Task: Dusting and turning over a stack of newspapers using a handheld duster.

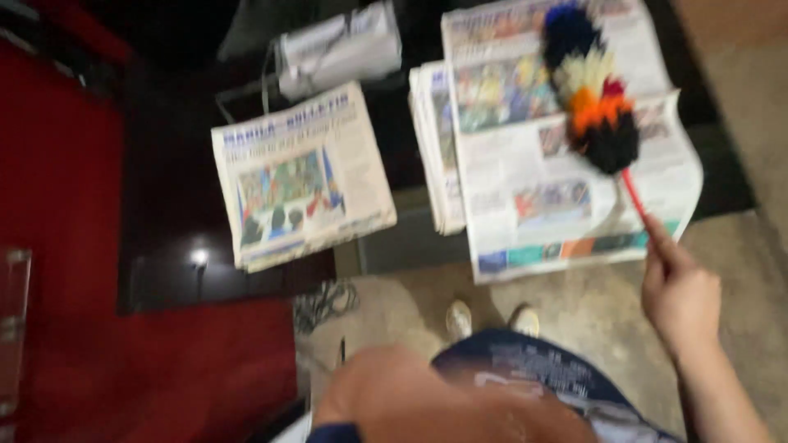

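Nearest, at the bottom edge, a blurred arm (427,398) crosses the view above a dark printed shirt; it seems to be the person's left, but the left hand itself is out of sight, so whether its grip is apart or together cannot be told. Two pale shoes (492,320) stand on the mottled stone floor (574,303) below. To the right, the right hand (680,297) has its grip clamped on the thin red handle of a feather duster (593,86), held far down the stick so the head reaches forward. Its fluffy head, banded blue, cream, orange and black, lies over an opened newspaper (566,164), whose thin sheet droops past the edge of the dark glossy counter (172,271). Just left of it is a thicker stack of papers (433,148), and farther left a folded newspaper (302,176) lies flat. Beyond, a pale crumpled bundle (338,49) sits at the far side.
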